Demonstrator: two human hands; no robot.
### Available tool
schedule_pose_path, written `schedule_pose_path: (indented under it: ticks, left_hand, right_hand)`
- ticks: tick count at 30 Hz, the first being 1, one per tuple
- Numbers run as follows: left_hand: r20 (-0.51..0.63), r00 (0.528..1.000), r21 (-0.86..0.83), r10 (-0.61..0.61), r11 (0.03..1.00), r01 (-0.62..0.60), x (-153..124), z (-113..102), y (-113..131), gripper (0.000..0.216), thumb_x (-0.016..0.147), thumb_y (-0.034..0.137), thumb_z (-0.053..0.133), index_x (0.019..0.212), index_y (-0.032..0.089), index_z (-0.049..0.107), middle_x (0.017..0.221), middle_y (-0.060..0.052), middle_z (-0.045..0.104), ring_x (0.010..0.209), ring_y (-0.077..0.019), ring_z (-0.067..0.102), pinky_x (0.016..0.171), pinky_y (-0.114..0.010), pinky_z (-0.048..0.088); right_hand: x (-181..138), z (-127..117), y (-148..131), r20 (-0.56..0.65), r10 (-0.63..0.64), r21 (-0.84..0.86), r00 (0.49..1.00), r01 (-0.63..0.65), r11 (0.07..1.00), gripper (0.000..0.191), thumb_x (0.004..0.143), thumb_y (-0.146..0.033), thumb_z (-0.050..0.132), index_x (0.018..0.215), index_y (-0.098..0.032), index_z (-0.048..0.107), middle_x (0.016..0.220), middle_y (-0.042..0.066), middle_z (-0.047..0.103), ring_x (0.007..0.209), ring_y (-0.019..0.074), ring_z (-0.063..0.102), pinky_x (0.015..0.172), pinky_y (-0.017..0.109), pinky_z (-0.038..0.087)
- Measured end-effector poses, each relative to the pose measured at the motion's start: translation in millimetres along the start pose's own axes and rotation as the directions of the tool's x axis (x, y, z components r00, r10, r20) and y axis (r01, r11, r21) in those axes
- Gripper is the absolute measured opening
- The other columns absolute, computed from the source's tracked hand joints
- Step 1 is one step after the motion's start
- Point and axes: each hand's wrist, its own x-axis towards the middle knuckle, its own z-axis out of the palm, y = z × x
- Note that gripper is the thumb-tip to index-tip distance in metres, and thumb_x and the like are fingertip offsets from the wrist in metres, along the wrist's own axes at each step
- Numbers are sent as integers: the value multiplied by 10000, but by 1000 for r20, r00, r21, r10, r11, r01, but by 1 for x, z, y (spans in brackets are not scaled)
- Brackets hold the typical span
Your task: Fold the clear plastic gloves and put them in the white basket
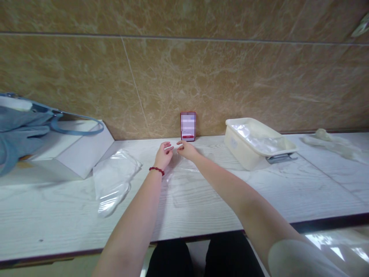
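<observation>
My left hand (pixel 163 154), with a red bead bracelet on its wrist, and my right hand (pixel 186 149) reach to the back of the white wood-grain table (pixel 219 200). Their fingertips almost meet. Both hands have curled fingers pinching the far edge of a thin clear plastic bag (pixel 177 171), which lies flat under my wrists and is faint against the table. Just behind the hands, a red phone (pixel 188 126) leans upright against the marble wall.
A pile of clear plastic bags (pixel 113 181) lies left of my arms, beside a white box (pixel 72 150) with a blue cloth bag (pixel 23 127) on it. A cream tub (pixel 245 154) holding clear plastic stands on the right. Crumpled plastic (pixel 331 144) lies at the far right.
</observation>
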Motion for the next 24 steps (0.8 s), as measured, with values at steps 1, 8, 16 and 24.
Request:
schedule_pose_path:
  ticks: [1, 8, 16, 24]
  left_hand:
    - [5, 1000, 161, 11, 987, -12, -1, -5, 3, 382, 699, 74, 431, 1068, 174, 429, 1080, -104, 501, 935, -162, 559, 824, -324, 428]
    - [95, 973, 779, -212, 624, 59, -14, -62, 20, 341, 739, 210, 402, 1057, 170, 519, 976, -105, 584, 929, -203, 552, 816, -305, 406]
    - [386, 815, 802, -432, 593, -66, -18, -70, 18, 286, 635, 403, 501, 739, 176, 640, 794, -79, 652, 750, -202, 582, 642, -257, 411]
    - [364, 867, 762, -340, 645, -66, -23, -67, 35, 175, 645, 236, 435, 704, 171, 586, 724, -46, 640, 662, -160, 566, 562, -227, 396]
  right_hand:
    - [1, 1, 0, -6, -1, -59, 1000, 1, 998, 338, 683, -116, 524, 1009, -193, 481, 710, -25, 609, 588, 82, 529, 545, 183, 392]
    - [-4, -5, -9, -55, -133, -353, 990, 105, 930, 302, 705, -174, 541, 1006, -180, 519, 940, 47, 583, 910, 146, 500, 805, 267, 369]
    - [-66, -25, -30, 175, -265, -383, 948, 314, 869, 205, 741, -194, 489, 917, -160, 588, 877, 56, 610, 825, 141, 536, 776, 262, 380]
    - [-113, -14, -23, 357, -352, -334, 865, 470, 817, 239, 734, -141, 473, 932, -161, 605, 954, 64, 619, 913, 156, 537, 816, 275, 377]
